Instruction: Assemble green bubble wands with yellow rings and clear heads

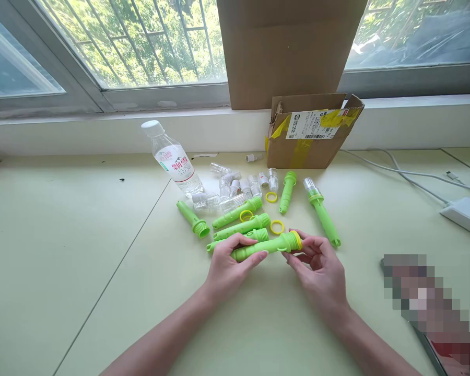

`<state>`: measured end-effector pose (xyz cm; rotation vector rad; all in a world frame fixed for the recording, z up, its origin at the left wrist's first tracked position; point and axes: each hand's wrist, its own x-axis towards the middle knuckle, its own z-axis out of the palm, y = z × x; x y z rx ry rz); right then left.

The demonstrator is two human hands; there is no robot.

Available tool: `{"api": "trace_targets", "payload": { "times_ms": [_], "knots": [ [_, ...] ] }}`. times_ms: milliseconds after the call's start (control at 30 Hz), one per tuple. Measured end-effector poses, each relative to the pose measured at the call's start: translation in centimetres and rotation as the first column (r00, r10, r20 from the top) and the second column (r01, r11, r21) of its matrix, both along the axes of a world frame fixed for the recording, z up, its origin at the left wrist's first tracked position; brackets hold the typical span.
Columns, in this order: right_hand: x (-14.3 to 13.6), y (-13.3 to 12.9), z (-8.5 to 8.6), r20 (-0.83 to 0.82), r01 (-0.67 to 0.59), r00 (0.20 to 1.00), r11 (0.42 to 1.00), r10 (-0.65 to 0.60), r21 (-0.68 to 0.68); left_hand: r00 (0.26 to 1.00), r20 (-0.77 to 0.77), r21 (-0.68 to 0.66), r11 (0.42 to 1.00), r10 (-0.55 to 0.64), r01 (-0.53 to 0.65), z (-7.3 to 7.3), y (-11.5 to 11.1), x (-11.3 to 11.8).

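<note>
My left hand (231, 263) grips a green plastic tube (270, 246) by its middle and left part. At the tube's threaded right end sits a yellow ring (296, 239), which the fingers of my right hand (321, 263) pinch. Behind lie more green tubes (241, 226), partly hidden by my left hand, and loose yellow rings (277, 226). One green tube (324, 216) at the right carries a clear cap (309, 184). Several clear caps and small white pieces (235, 187) are heaped further back.
A water bottle (176, 162) stands at the back left, a cardboard box (313, 141) at the back by the window. White cables (399, 169) and a power strip (466, 214) are at the right, with a blurred phone-like object (426, 342) at the front right.
</note>
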<state>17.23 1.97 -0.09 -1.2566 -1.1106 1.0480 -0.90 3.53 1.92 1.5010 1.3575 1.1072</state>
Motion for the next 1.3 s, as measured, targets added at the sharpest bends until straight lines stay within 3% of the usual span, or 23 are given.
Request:
{"api": "trace_targets", "payload": {
  "times_ms": [633,833,1033,1200,1300],
  "knots": [
    [0.1,-0.1,-0.5,-0.003,0.025,1.000,0.999,-0.025,0.028,0.995,0.099,-0.141,0.990,0.022,-0.008,-0.1,-0.2,0.0],
    [0.2,-0.1,-0.7,0.073,0.068,0.995,0.997,-0.070,0.033,0.994,0.107,-0.213,0.977,0.038,-0.014,0.3,-0.3,0.1],
    [-0.1,-0.2,-0.4,0.124,0.038,0.991,0.994,-0.052,0.107,0.974,0.219,-0.299,0.954,0.062,0.007,0.4,-0.6,0.7],
    [-0.2,-0.3,-0.4,0.111,0.098,0.987,0.986,-0.113,0.131,0.973,0.230,-0.265,0.962,0.002,0.061,0.3,-1.0,0.8],
    [-0.1,-0.3,-0.5,0.098,0.126,0.985,0.982,-0.141,0.140,0.986,0.153,-0.137,0.986,-0.071,0.092,0.0,-1.0,0.6]
  ]
}}
